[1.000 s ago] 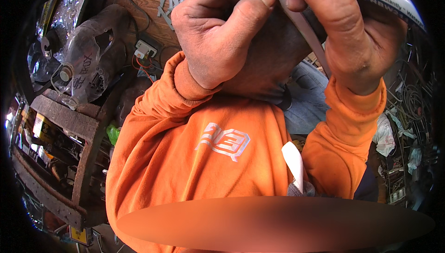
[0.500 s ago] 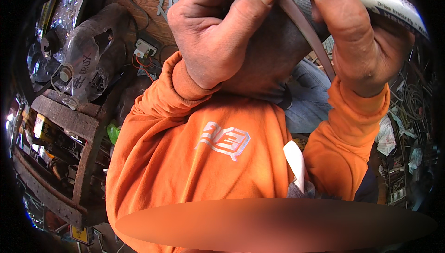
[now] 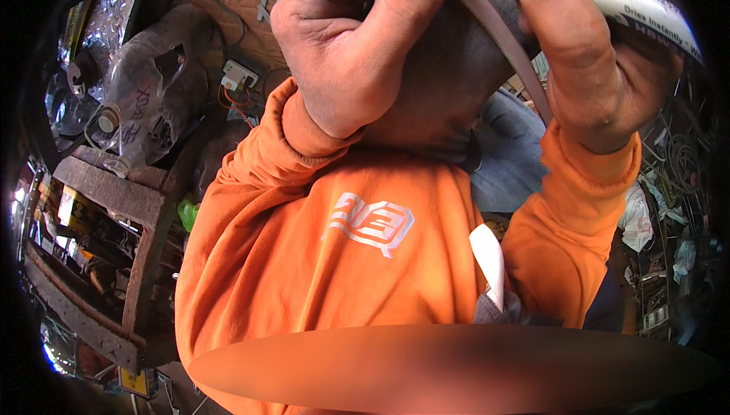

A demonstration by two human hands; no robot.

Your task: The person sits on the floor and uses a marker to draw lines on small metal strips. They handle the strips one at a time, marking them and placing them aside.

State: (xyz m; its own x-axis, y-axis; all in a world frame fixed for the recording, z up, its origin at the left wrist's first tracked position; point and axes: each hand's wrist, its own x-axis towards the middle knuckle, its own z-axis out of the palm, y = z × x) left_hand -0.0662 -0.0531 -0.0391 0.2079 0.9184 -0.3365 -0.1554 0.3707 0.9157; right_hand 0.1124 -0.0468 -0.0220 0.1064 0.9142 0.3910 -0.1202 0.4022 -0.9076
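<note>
A white marker (image 3: 635, 1), its rounded barrel printed in dark blue and touched with yellow near the tapered nozzle, is gripped by the fingers of the right hand (image 3: 597, 61) at the upper right of view. Its dark tip is held at the upper end of a narrow, curved brownish strip (image 3: 506, 46), pinched between thumb and forefinger of the left hand (image 3: 346, 50); whether tip and strip touch cannot be told. An orange sweatshirt (image 3: 289, 255) is worn.
</note>
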